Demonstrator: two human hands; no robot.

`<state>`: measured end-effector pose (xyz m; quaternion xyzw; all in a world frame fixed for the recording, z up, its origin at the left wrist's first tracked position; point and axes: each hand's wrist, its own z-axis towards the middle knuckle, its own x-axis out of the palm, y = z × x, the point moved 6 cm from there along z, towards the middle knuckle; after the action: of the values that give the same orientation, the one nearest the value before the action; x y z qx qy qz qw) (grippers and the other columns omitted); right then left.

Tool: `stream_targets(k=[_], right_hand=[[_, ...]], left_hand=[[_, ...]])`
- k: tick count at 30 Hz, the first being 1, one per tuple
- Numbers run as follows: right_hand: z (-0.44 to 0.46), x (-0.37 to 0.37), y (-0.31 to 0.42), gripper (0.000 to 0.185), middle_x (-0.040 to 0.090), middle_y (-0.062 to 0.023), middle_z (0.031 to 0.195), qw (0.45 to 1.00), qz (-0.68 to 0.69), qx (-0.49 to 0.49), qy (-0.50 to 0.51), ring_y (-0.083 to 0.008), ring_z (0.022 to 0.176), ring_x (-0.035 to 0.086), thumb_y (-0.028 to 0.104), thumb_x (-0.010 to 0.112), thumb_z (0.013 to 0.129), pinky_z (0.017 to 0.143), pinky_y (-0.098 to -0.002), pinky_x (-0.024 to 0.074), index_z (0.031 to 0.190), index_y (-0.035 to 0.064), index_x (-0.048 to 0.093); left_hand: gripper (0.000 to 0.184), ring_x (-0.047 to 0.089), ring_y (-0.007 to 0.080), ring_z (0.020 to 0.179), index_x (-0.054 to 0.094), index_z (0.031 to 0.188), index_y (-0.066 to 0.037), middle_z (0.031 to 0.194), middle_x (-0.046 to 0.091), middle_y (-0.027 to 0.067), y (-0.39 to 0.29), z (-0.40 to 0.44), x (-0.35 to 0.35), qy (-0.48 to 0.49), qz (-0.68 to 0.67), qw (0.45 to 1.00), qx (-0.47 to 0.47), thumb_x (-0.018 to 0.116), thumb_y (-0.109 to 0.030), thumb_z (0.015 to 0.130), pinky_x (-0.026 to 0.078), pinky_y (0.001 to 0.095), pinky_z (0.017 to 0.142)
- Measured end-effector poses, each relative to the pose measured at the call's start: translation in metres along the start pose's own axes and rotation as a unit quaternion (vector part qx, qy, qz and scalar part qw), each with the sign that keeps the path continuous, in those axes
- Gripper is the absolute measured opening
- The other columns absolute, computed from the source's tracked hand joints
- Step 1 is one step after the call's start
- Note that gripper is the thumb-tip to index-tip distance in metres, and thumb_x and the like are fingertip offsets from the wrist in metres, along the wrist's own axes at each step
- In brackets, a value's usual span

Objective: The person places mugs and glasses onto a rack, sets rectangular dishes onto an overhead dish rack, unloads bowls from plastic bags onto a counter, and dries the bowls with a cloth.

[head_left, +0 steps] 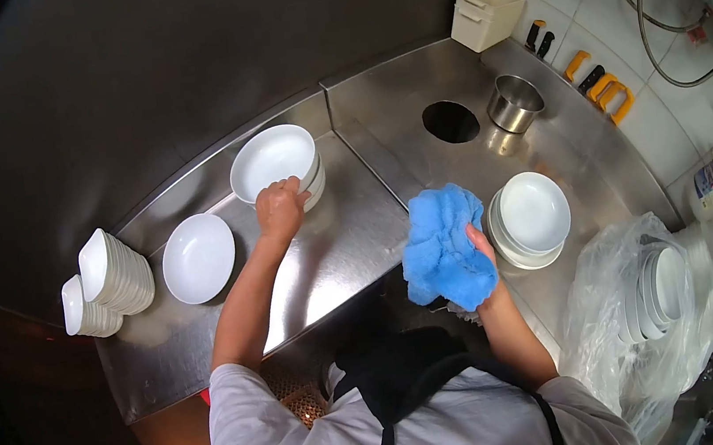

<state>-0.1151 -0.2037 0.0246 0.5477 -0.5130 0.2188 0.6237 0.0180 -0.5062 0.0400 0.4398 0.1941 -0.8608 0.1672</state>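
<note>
My left hand is closed on the near rim of a white bowl, which sits at the top of a small stack against the counter's back edge. A fluffy blue cloth lies bunched in my right hand, whose thumb shows on the right side while the other fingers are hidden beneath. Left of the bowl stack, a single white dish rests on the steel. To the right of the cloth stands another stack of white bowls.
Stacked white dishes stand at the far left. A steel pot is beside a round hole in the counter. Bowls in a plastic bag fill the right corner. Knives with yellow handles and a cream container line the wall.
</note>
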Motion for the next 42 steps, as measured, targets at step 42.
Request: stream_targets(k=[42], right_hand=[[-0.241, -0.100, 0.234, 0.053, 0.063, -0.0113, 0.119, 0.761, -0.157, -0.522, -0.352, -0.0236, 0.105, 0.064, 0.031, 0.063, 0.092, 0.092, -0.0390, 0.0530, 0.133, 0.0004, 0.050]], left_hand=[[0.032, 0.066, 0.0306, 0.081, 0.069, 0.085, -0.007, 0.085, 0.069, 0.0109, -0.422, -0.012, 0.147, 0.193, -0.297, 0.858, 0.372, 0.077, -0.037, 0.076, 0.050, 0.0433, 0.074]])
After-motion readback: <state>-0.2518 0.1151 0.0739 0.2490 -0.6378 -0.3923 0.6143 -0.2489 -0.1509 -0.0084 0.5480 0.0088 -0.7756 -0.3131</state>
